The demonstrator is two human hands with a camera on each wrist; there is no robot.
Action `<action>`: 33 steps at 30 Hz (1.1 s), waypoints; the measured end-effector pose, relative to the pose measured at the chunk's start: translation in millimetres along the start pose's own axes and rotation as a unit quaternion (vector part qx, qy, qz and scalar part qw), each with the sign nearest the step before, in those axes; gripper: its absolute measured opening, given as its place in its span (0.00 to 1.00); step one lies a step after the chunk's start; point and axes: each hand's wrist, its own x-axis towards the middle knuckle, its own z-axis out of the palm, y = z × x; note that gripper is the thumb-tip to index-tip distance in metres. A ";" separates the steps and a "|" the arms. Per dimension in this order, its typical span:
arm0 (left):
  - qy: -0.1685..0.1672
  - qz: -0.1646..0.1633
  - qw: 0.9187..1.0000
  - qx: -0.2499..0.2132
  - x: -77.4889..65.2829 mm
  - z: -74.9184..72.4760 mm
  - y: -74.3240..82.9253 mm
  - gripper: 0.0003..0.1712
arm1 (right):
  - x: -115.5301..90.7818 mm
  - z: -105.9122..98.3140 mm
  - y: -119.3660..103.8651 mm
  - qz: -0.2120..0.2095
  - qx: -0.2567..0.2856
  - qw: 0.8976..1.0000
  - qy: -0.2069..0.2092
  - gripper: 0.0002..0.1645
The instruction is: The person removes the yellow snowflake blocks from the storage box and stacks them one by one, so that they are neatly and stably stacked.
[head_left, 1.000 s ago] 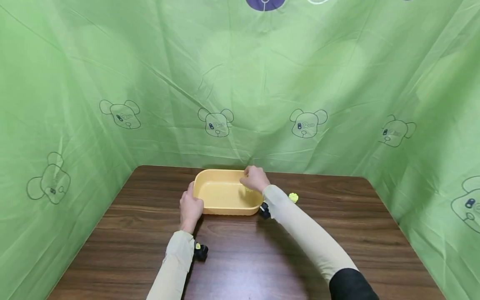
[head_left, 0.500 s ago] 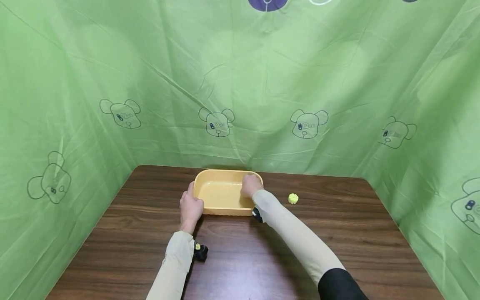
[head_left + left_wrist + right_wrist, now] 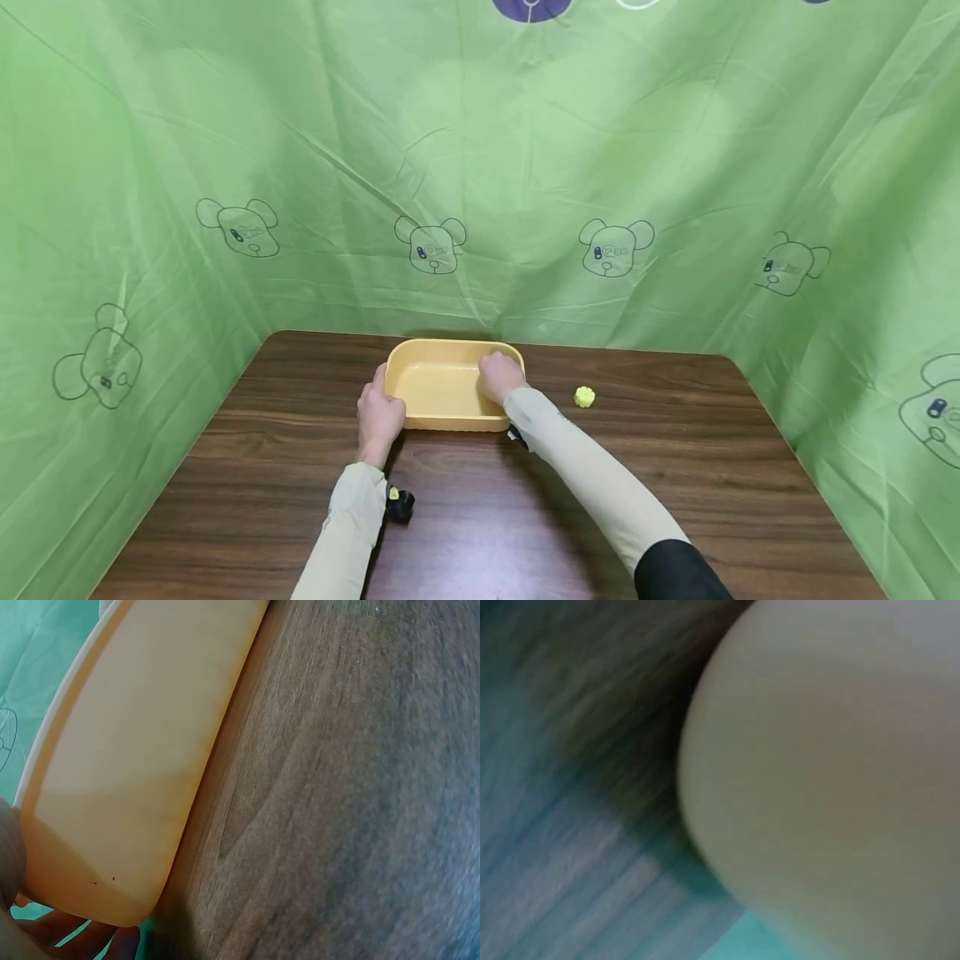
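Note:
A light-orange plastic tray [image 3: 440,423] with rounded corners and raised walls stands at the back of the table. My left hand [image 3: 380,413] grips its left end; in the left wrist view the fingers [image 3: 86,936] wrap behind the tray's outer wall [image 3: 135,772]. My right hand [image 3: 501,377] reaches down into the tray's right end, knuckles up. Its fingertips are hidden below the hand, and I cannot tell what they hold. The right wrist view is mostly filled by the blurred tray wall [image 3: 817,772]. A small yellow flower-shaped piece [image 3: 584,397] lies on the table right of the tray.
The dark wood-grain table [image 3: 450,517] ends just behind the tray. A green curtain [image 3: 517,167] printed with mouse faces hangs around the back and both sides. A black wrist camera [image 3: 400,505] sits under the left cuff.
My right hand has dropped from above the tray's right end down into it, and the yellow bit seen under its fingers is now hidden. The left hand has stayed put.

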 end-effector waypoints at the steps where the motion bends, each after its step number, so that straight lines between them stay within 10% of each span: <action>1: -0.002 -0.001 1.000 0.001 0.0 -0.3 -0.1 0.41 | -0.8 -0.2 0.5 -0.006 -0.006 1.000 0.000 0.08; 16: -0.002 -0.004 1.000 -0.005 -2.0 -1.6 0.7 0.41 | 0.7 3.7 1.8 -0.019 -0.031 0.999 -0.012 0.06; 25: 0.002 -0.002 1.000 -0.004 -0.5 -0.7 -0.9 0.41 | -5.2 -2.7 3.8 -0.037 -0.074 0.995 0.056 0.08; 33: -0.001 -0.005 1.000 -0.004 -0.4 -0.4 -1.3 0.42 | -11.6 -43.2 29.6 -0.019 0.166 0.984 0.055 0.06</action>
